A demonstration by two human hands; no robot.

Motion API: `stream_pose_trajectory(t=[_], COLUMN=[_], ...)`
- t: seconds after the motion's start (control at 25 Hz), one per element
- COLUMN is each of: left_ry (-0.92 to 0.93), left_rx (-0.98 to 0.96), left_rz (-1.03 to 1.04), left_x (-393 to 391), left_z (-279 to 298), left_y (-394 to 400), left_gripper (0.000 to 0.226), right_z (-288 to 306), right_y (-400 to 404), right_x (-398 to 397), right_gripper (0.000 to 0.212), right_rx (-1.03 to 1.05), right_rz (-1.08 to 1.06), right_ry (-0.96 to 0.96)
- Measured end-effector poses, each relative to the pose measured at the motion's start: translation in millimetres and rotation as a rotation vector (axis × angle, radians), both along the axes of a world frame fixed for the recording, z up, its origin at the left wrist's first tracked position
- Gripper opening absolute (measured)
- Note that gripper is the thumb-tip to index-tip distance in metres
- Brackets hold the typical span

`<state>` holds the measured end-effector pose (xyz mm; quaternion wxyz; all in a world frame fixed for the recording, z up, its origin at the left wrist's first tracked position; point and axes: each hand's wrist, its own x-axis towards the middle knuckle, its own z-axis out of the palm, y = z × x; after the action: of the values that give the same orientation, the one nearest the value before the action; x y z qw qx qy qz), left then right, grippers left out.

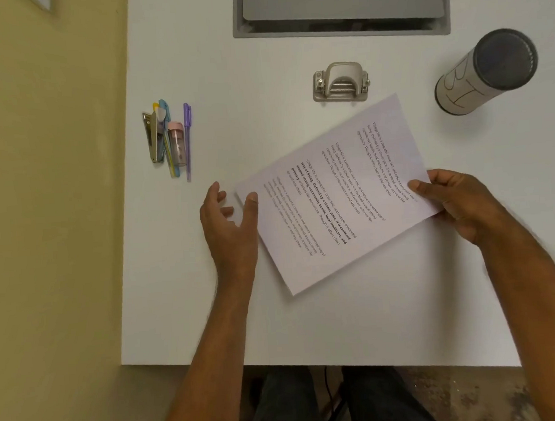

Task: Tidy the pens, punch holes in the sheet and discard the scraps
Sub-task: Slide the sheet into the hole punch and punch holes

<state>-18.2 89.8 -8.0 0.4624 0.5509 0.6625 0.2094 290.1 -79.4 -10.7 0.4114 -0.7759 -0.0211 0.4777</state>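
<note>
Printed sheet (334,196) lies skewed on the white desk (343,320), just below the hole punch (341,81). Right hand (459,204) pinches its right edge, thumb on top. Left hand (229,223) spread, thumb touching the left corner. Pens (174,138) well left of the punch.

A printed white sheet (334,193) lies tilted at the centre of the frame, its text running diagonally, one paragraph in bold. Just above it, upper centre, sits a beige metal hole punch (341,82), upright, apart from the sheet. At the left, a purple pen (188,141) lies lengthwise beside a cluster of blue and yellow pens (167,137), all pointing roughly up and down the frame
</note>
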Motion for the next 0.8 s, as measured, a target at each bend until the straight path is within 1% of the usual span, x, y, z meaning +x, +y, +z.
stream_pose_trajectory(t=[0.12,0.2,0.24,0.32,0.36,0.44,0.6,0.8], left_ry=[-0.182,-0.301,-0.333,-0.348,-0.353,-0.363,-0.314,-0.267], left_rx=[-0.141,-0.304,-0.380,-0.470,-0.489,-0.494,-0.451,-0.395], left_rz=[0.090,0.119,0.094,0.009,-0.026,-0.058,-0.099,-0.179], left_x=[6.3,9.8,12.1,16.5,18.9,24.4,34.0,44.3], left_z=[6.5,6.0,5.7,5.8,6.5,6.6,3.7,2.9], left_y=[-2.4,-3.5,-4.2,-5.5,-5.8,-4.5,2.8,19.0], left_gripper=[0.065,0.051,0.042,0.028,0.022,0.016,0.019,0.019], right_z=[-1.5,-1.1,-1.5,-3.6,-4.4,-5.4,-3.3,5.3], right_y=[-10.2,-13.8,-15.8,-19.6,-21.3,-23.9,-27.9,-22.1], right_x=[-1.7,-5.9,-8.2,-13.7,-16.9,-22.9,-30.0,-21.0], right_gripper=[0.008,0.007,0.007,0.012,0.014,0.010,0.006,0.014], right_rx=[0.011,0.030,0.040,0.055,0.059,0.065,0.049,0.045], right_rz=[-0.113,-0.172,-0.194,-0.219,-0.235,-0.267,-0.245,-0.138], right_ry=[0.019,0.034,0.041,0.049,0.050,0.048,-0.003,-0.019])
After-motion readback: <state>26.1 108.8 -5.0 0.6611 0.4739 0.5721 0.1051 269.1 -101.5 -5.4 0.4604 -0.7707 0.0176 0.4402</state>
